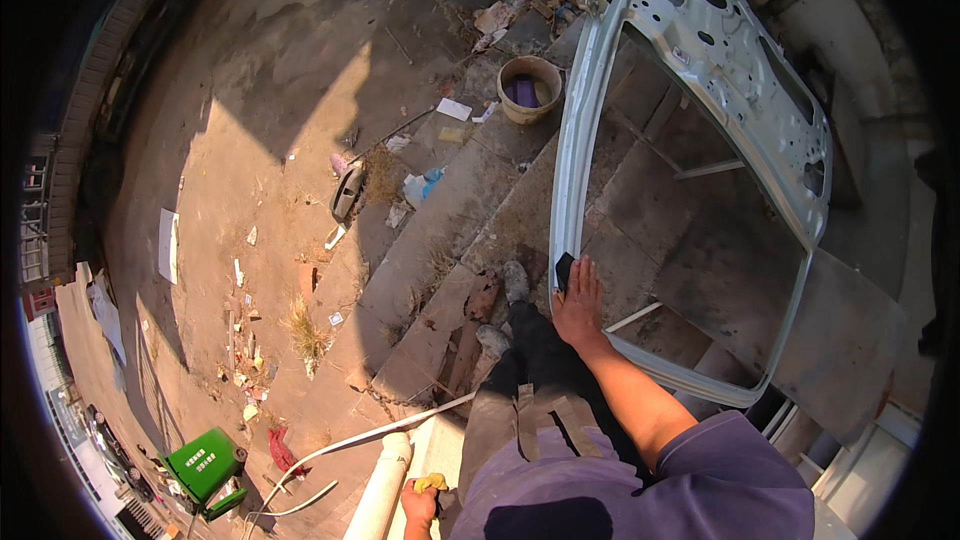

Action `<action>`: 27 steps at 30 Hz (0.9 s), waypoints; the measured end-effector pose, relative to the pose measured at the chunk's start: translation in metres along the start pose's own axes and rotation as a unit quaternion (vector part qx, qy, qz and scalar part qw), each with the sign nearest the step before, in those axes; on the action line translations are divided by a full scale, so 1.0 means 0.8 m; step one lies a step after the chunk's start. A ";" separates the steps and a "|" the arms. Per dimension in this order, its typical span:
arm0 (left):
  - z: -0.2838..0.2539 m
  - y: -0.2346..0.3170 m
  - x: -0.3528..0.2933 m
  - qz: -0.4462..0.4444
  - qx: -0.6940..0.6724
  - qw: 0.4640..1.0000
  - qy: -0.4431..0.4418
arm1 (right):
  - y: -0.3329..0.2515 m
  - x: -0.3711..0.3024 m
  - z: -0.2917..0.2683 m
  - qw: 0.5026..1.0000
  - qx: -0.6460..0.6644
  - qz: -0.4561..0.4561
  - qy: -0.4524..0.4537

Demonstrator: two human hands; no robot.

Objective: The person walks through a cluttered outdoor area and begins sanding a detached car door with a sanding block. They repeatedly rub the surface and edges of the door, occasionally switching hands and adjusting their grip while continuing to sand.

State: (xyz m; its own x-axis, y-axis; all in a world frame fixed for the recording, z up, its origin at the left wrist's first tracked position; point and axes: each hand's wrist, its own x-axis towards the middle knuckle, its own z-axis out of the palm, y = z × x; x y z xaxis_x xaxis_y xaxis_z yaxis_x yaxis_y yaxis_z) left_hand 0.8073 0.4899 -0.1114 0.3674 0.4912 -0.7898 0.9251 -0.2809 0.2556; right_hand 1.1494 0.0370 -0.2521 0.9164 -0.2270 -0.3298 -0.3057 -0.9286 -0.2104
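A bare, pale grey car door shell (572, 150) with a large window opening stands tilted on my right. My right hand (578, 305) lies over the lower left corner of its window frame, fingers stretched along the metal. A small black sheet (564, 268), perhaps sandpaper, sticks out between that hand and the frame. What lies under the palm is hidden. Low in the picture, my left hand (419, 504) is closed around a crumpled yellow cloth or sponge (431, 482), away from the door.
A round bucket (530, 90) with a dark purple thing inside stands beyond the door's left edge. Litter and a dark car mirror (347, 190) lie on the paving. A pale pipe (383, 485) and hose (350, 440) run by my left. A green bin (203, 465) sits further left.
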 end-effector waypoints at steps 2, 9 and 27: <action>0.003 0.002 0.009 0.003 -0.008 1.000 -0.002 | -0.002 0.051 -0.008 1.000 0.004 -0.010 0.008; -0.025 0.099 0.039 0.027 -0.033 0.999 -0.008 | 0.013 0.247 -0.058 0.998 0.026 0.043 0.050; -0.101 0.154 0.107 0.020 0.076 0.996 -0.035 | 0.010 0.316 -0.106 0.997 0.018 0.067 0.019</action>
State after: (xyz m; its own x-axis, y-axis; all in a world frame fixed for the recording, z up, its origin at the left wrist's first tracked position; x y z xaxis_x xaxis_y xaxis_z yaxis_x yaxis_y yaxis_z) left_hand 0.9606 0.5643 -0.1025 0.3908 0.4193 -0.8195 0.8829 -0.4224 0.2049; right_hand 1.4009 -0.0527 -0.2594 0.8755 -0.3607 -0.3215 -0.4353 -0.8777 -0.2005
